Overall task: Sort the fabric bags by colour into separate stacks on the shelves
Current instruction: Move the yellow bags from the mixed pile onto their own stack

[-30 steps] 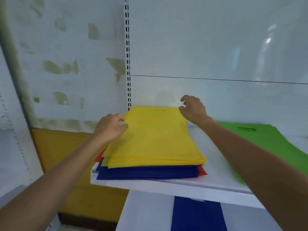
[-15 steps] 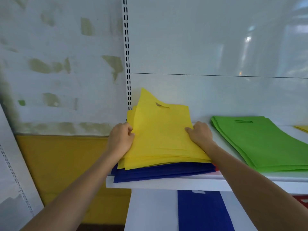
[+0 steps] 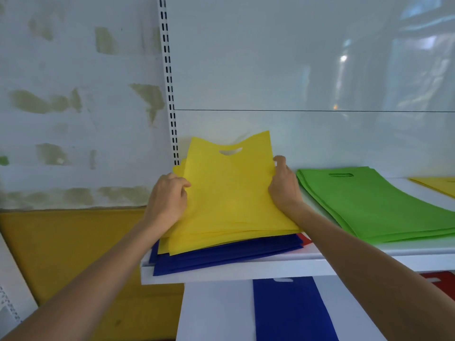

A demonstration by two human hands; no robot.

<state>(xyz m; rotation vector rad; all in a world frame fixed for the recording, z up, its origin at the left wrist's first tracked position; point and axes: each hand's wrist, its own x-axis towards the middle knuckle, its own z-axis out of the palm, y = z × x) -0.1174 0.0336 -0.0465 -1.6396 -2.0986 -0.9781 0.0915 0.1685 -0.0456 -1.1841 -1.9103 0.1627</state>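
Yellow bags [image 3: 229,193] at the left end of the shelf [image 3: 246,274], gripped at both side edges by my hands.

The top sheets are tipped up at the back. They are bright yellow and flat, with an oval handle slot under a wavy top edge. Their front edges fan out over a pile of blue bags [image 3: 221,257], and a red corner [image 3: 304,238] pokes out at the right. My left hand [image 3: 167,200] curls round the left edge with the thumb on the face. My right hand [image 3: 284,190] pinches the right edge, its fingers mostly hidden behind the fabric. I cannot tell how many sheets I hold. Green bags [image 3: 374,203] lie just beside on the right, cut off by the frame. A yellow pile [image 3: 435,184] at the far right shows only a corner. Below the shelf, a blue bag [image 3: 290,311] and a red bag [image 3: 440,284] are partly cut off.
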